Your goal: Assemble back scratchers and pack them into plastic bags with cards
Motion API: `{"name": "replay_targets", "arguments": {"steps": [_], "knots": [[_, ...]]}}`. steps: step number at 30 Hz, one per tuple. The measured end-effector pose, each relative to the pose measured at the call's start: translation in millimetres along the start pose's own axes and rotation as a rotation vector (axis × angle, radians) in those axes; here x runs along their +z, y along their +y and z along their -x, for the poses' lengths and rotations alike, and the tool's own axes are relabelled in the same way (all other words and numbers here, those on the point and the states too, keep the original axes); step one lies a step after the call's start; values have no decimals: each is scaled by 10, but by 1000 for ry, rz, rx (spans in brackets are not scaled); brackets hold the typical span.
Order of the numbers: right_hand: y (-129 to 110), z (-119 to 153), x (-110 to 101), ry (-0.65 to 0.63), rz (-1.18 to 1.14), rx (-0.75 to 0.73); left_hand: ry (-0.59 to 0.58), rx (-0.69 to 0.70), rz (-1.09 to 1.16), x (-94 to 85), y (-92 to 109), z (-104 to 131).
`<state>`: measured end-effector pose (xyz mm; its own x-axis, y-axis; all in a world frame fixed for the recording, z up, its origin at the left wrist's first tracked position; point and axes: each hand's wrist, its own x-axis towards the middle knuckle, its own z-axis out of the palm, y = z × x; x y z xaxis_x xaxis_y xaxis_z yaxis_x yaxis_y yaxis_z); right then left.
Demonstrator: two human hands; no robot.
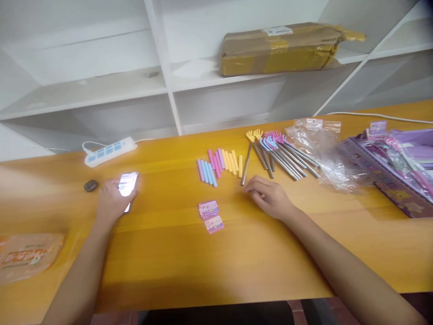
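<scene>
My left hand (113,198) is closed around a smartphone (127,184) with a lit screen, its thumb lying across the glass. My right hand (269,196) rests on the table, fingers loosely bent and nothing visible in them. Just beyond its fingertips is the bare end of a back scratcher (246,164) with a metal rod and yellow claw. More back scratchers (284,155) with yellow, blue and pink claws lie in a pile behind it. Left of them are short grip sleeves in blue (209,174), pink (216,163) and yellow (230,161). Small printed cards (211,215) lie between my hands.
A white power strip (110,152) and a black earbud case (90,185) are at the left. Clear plastic bags (333,158) and a purple display box (389,176) stand at the right. A plastic bag (30,257) lies front left. A taped carton (280,49) sits on the shelf.
</scene>
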<state>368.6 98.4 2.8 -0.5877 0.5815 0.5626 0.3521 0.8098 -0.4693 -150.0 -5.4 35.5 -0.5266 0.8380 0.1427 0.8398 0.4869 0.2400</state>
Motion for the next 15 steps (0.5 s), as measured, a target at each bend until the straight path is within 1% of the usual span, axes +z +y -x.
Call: {"name": "replay_targets", "arguments": {"steps": [7, 12, 15], "knots": [[20, -11, 28, -17, -33, 33, 13, 65, -106, 3, -17, -1], [30, -9, 31, -27, -38, 51, 5, 74, -145, 46, -116, -60], [35, -18, 32, -28, -41, 53, 35, 109, -202, 99, -166, -82]]}}
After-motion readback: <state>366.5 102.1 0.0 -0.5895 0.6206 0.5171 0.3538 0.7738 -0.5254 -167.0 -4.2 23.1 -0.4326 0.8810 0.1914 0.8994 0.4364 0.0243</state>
